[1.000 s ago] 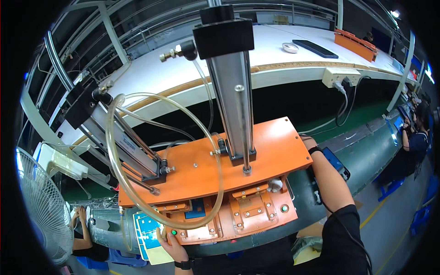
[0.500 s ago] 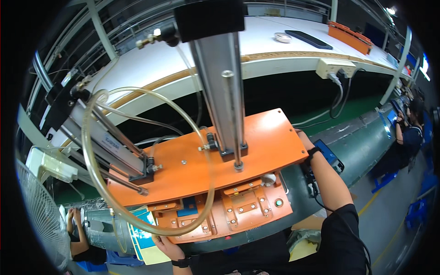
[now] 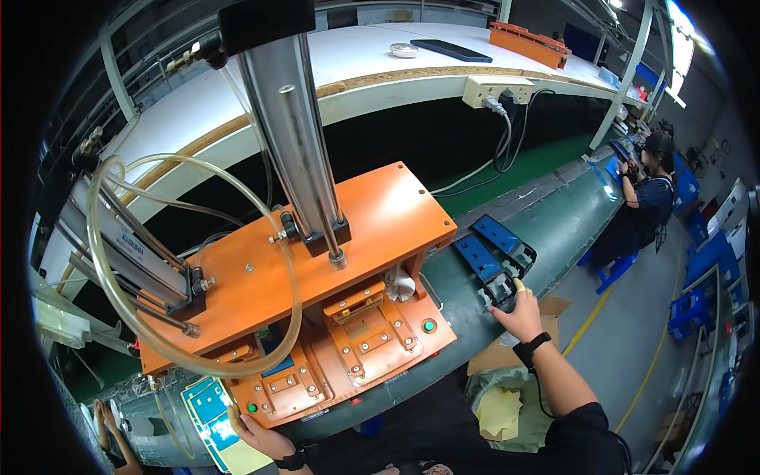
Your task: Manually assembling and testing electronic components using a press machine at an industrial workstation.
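Observation:
At the front left corner of an orange press (image 3: 372,214), my left hand (image 3: 261,437) lies beside a green button, fingers extended and nothing seen in them. Next to it is a pale yellow sheet bearing blue pieces (image 3: 212,412). My right hand (image 3: 520,317) is at the near end of two blue-and-black housings (image 3: 484,260) on the green bench, right of the press. Its thumb and index finger are apart around that end; the other fingers are partly hidden. Yellow covers show on some fingertips. Under the press's top plate, a blue piece (image 3: 279,364) is partly visible.
Two upright cylinders (image 3: 289,142) and a looping clear hose (image 3: 99,237) stand over the press. Behind it, a white table (image 3: 356,59) carries a phone and a power strip. Below my right arm is a lined box (image 3: 499,416) with yellow paper. A co-worker (image 3: 649,186) sits far right.
My right hand has left the press's right end and come back toward the near end of the housings. My left hand remains near the front left corner. The view has shifted right.

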### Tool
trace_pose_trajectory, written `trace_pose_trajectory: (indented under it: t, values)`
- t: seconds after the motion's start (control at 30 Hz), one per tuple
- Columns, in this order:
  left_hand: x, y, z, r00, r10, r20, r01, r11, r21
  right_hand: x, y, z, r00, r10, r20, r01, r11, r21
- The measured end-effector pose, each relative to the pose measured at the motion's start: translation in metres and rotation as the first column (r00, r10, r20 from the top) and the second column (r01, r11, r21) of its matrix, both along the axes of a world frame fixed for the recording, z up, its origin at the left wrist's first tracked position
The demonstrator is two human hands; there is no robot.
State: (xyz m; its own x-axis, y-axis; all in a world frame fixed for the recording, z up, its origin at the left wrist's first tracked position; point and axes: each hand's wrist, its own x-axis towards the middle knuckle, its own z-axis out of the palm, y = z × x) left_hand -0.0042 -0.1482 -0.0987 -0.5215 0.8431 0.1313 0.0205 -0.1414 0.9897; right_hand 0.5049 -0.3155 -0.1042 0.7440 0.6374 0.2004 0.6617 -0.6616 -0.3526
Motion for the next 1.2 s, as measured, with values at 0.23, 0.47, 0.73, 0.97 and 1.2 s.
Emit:
trace_pose_trajectory:
  t: [0.23, 0.47, 0.73, 0.97, 1.2]
  values:
    - [-0.01, -0.001, -0.009, 0.992, -0.035, -0.125, 0.038, 0.999, 0.017, 0.006, 0.011, -0.004, 0.986, -0.001, -0.165, 0.051, 0.953, 0.3]
    - [-0.008, -0.002, -0.005, 0.99, -0.038, -0.134, 0.041, 0.999, 0.026, 0.008, 0.019, 0.029, 0.949, 0.087, -0.304, 0.056, 0.9, 0.432]
    - [-0.004, 0.001, -0.007, 0.997, -0.011, -0.076, 0.012, 1.0, 0.018, 0.038, 0.122, 0.019, 0.94, 0.122, -0.318, 0.004, 0.929, 0.37]
    - [0.004, -0.002, 0.003, 0.994, -0.004, -0.113, 0.002, 1.0, -0.013, 0.075, 0.215, 0.011, 0.954, 0.032, -0.299, 0.056, 0.958, 0.281]
    - [0.006, 0.0, 0.003, 0.997, 0.015, -0.07, -0.017, 1.0, -0.016, 0.105, 0.27, -0.009, 0.867, -0.078, -0.491, 0.227, 0.941, 0.251]
